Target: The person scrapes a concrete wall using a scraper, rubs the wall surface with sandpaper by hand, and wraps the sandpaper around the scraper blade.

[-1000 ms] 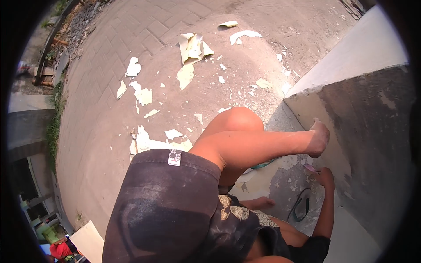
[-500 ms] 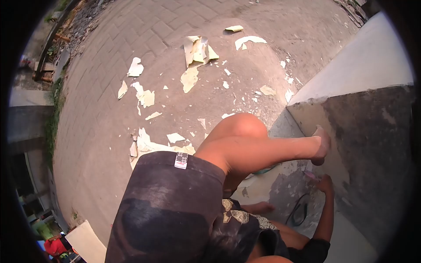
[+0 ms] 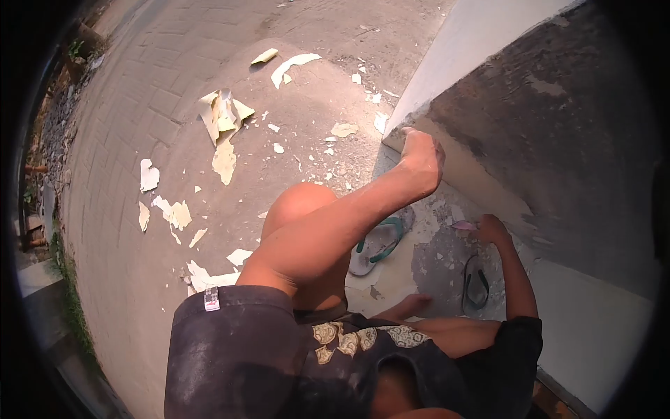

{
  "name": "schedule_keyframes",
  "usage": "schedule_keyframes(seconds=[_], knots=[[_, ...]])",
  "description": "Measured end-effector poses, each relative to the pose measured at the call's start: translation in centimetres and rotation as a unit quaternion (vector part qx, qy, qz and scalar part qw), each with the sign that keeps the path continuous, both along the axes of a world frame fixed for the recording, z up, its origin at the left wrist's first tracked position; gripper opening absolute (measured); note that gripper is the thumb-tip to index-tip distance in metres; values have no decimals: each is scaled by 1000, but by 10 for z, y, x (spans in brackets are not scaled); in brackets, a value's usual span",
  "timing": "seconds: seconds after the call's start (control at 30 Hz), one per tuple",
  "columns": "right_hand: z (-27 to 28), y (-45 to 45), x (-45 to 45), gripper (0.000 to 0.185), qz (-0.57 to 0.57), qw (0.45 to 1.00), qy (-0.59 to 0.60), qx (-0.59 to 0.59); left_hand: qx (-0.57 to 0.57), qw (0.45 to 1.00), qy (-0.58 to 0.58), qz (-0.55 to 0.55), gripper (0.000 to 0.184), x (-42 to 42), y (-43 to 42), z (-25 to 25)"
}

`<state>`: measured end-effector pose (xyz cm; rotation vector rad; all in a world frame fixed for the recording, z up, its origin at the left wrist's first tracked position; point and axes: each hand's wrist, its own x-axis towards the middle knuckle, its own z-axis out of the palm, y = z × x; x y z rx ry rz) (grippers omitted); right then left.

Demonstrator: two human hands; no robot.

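My left hand (image 3: 421, 162) is closed at the lower edge of the wall (image 3: 530, 119), whose dark, patchy surface has some paint gone. Whatever its fingers hold, if anything, is hidden behind the hand. Lower down, my right hand (image 3: 493, 229) is closed around a small pink, pointed piece (image 3: 463, 225) of a kind I cannot make out. That piece points left, just above the ground by the wall's foot. Under my left forearm lies a flip-flop (image 3: 377, 251) with green straps. A second flip-flop (image 3: 476, 285) lies below my right hand.
Peeled paint flakes (image 3: 178, 215) lie scattered over the paving (image 3: 125, 140). A larger curled sheet (image 3: 222, 115) stands among them. My knee (image 3: 300, 202) is beneath the left arm, and a bare foot (image 3: 412, 305) rests near the flip-flops. Grass and rubble line the far left.
The view has swung, so the ground and wall sit further left. My left hand has moved up along the wall, away from my right hand. The right hand keeps its pink piece.
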<state>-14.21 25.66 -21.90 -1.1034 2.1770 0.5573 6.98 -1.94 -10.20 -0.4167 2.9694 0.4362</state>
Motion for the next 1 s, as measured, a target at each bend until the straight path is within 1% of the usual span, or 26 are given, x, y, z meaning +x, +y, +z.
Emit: schedule_keyframes(seconds=[0.03, 0.1, 0.17, 0.23, 0.3, 0.33, 0.37, 0.47, 0.57, 0.67, 0.73, 0.77, 0.8, 0.83, 0.87, 0.9, 0.93, 0.97, 1.0], knots=[[4, -4, 3, 44, 0, 1000, 15, 7, 30, 999, -13, -3, 32, 1, -1, 2], [-5, 1, 0, 44, -7, 999, 36, -33, 87, 995, -25, -27, 31, 7, 3, 6], [10, -10, 14, 46, 15, 996, 52, -73, 141, 988, -20, -62, 28, 11, 5, 10], [-4, -8, 6, 49, 33, 998, 37, -38, 132, 988, -37, -75, 25, 9, 8, 5], [25, -24, 21, 41, 36, 999, 25, -5, 126, 989, -55, -61, 26, 7, 8, 2], [23, -25, 21, 40, 32, 999, 31, -10, 119, 989, -65, -56, 26, 5, 6, -3], [18, -22, 19, 39, 30, 999, 37, -15, 98, 989, -100, -57, 28, 2, 3, -5], [13, -15, 18, 38, 33, 998, 45, -31, 87, 988, -122, -37, 29, 0, 1, -1], [16, -9, 19, 35, 23, 997, 47, -53, 91, 990, -95, -48, 29, -3, 0, -11], [20, -6, 18, 31, -8, 999, 26, -20, 85, 992, -66, -71, 29, -4, 3, -15], [11, 14, 28, 31, -20, 1000, 19, -10, 73, 990, -71, -101, 26, -7, 14, -16], [13, 5, 22, 30, 7, 1000, 25, -12, 62, 993, -62, -84, 25, -8, 13, -14], [26, -3, 25, 28, 30, 999, 19, 5, 31, 996, -21, -85, 21, -9, 13, -25], [46, -10, 37, 26, 56, 998, 6, 25, 46, 995, -19, -83, 18, -5, 18, -2], [70, -21, 43, 24, 60, 998, -35, 4, 21, 996, -57, -63, 21, -9, 22, -4], [96, -32, 49, 22, 61, 995, -78, -14, 68, 996, -40, -48, 29, -8, 23, -15], [115, -41, 53, 23, 65, 994, -71, -56, 35, 997, -42, -53, 37, -10, 27, -20], [134, -46, 57, 24, 59, 991, -66, -99, 19, 996, -60, -60, 39, -17, 30, -32], [154, -50, 63, 26, 66, 985, -54, -147, 31, 997, -32, -60, 37, -18, 31, -36]])
